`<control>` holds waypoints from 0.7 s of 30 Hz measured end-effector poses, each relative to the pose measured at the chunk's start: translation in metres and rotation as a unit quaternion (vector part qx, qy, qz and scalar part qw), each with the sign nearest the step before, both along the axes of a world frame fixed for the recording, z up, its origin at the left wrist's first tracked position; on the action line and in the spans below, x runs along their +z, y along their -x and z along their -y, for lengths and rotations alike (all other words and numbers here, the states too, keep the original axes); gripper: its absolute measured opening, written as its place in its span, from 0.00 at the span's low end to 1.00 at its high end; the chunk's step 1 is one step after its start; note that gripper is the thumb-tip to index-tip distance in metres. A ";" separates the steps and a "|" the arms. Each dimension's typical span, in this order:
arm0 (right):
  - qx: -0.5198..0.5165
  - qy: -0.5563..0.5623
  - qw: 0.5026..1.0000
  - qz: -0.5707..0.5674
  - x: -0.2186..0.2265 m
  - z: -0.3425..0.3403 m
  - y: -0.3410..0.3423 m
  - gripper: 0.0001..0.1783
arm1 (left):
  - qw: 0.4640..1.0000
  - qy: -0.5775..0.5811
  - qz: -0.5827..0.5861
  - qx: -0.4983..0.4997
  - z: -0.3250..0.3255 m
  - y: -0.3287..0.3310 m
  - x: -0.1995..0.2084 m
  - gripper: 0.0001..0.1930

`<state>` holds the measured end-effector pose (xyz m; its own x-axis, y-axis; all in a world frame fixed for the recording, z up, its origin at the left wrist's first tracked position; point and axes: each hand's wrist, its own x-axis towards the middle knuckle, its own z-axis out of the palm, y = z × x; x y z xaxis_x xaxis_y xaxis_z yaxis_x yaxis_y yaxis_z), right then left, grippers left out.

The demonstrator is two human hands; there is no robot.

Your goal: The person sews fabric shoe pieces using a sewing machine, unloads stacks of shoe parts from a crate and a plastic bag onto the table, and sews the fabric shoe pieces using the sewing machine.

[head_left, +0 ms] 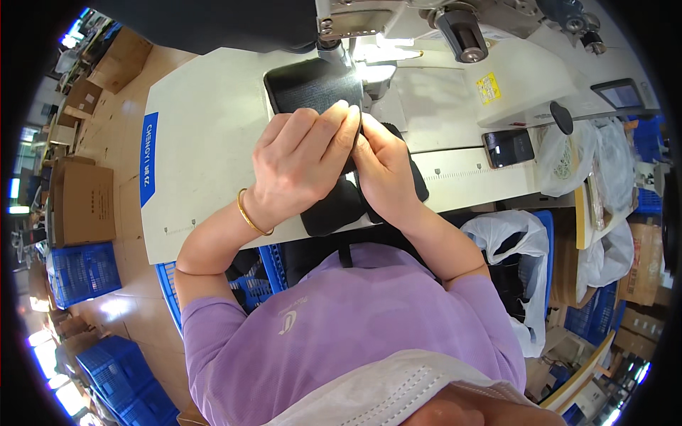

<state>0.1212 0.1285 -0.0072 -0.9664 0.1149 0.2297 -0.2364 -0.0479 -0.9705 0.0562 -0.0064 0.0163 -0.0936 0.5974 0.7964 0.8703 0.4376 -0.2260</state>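
Observation:
A black fabric piece (312,89) with a rounded corner lies on the white sewing machine table (206,128), its far end beside the machine's needle area (335,53). My left hand (302,153), a gold bangle at its wrist, is closed with its fingertips pinching the piece's near right edge. Meeting it there, my right hand (387,170) pinches the same edge between thumb and fingers. My fingers hide much of the edge. More black padded material (334,209) hangs below my hands at the table's front edge; whether it joins the piece I cannot tell.
The machine's metal parts (462,39) overhang the far side, with a lit lamp. A phone (508,148) lies on the right of the table, near plastic bags (565,160). A bag-lined blue crate (543,248) stands at my right; blue crates (85,273) and cartons (82,202) stand left.

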 end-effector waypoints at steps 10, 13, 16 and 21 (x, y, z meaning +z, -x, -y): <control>0.012 0.082 0.997 -0.002 -0.002 -0.001 0.024 0.13 | 1.000 0.000 -0.018 -0.002 -0.013 0.030 0.005 0.20; 0.013 0.072 0.997 0.014 -0.001 0.004 0.033 0.13 | 1.000 -0.007 -0.007 0.009 -0.003 0.036 0.009 0.21; -0.005 0.050 0.998 0.026 0.003 0.003 0.034 0.14 | 0.999 -0.041 0.014 -0.016 -0.001 0.038 0.005 0.20; -0.047 0.000 0.998 0.033 -0.007 -0.008 0.025 0.16 | 0.997 -0.038 0.033 -0.055 -0.007 0.038 -0.008 0.31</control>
